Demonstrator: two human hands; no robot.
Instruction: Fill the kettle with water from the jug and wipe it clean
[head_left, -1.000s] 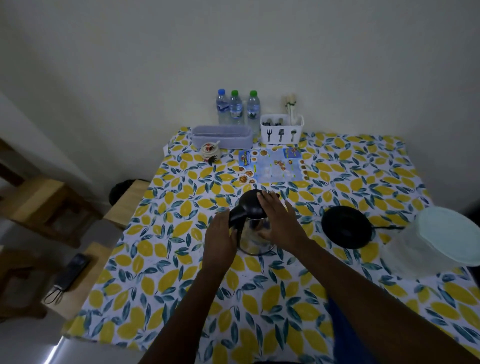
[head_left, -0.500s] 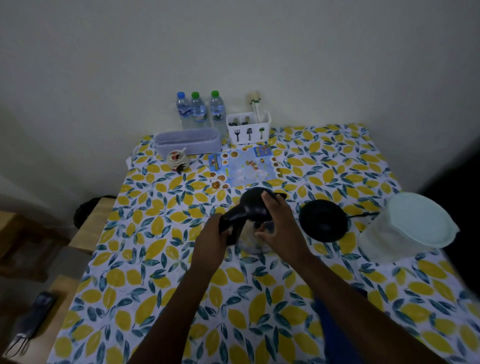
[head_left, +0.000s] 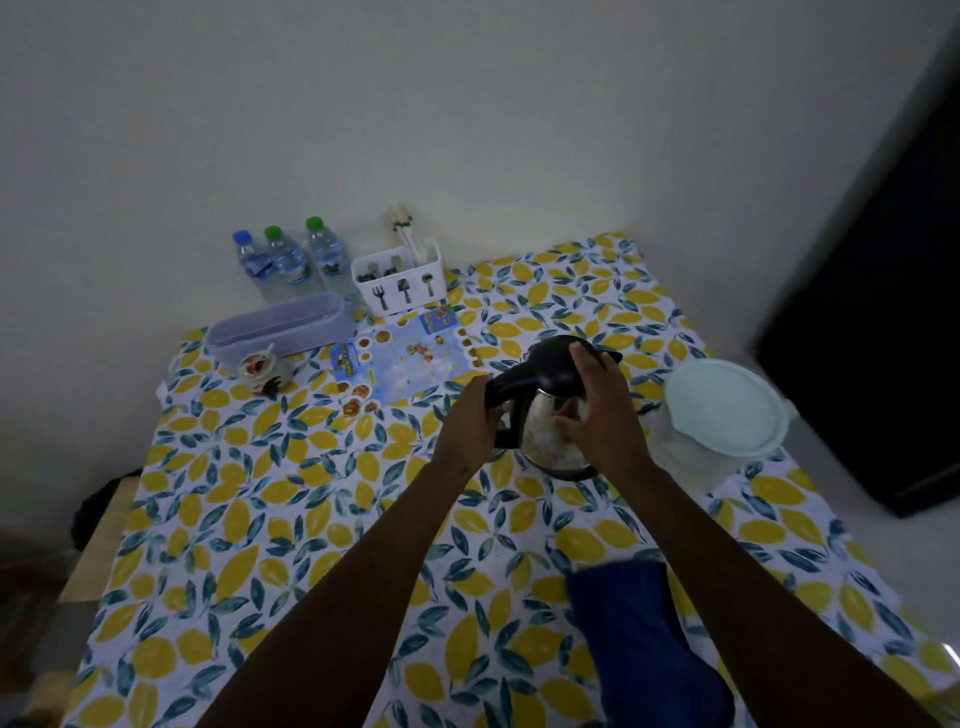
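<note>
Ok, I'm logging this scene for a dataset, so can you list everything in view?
kettle: 1, steel with black lid and handle, table centre
jug: 1, translucent with pale lid, right of kettle
cloth: 1, blue, near edge
water bottles: 3, clear, one blue and two green caps, far edge
cutlery caddy: 1, white, beside bottles
long container: 1, lilac, far left
small jar: 1, pale, before the container
leaflet: 1, blue, printed
tablecloth: 1, lemon print
left hand: on kettle handle
right hand: on kettle body
</note>
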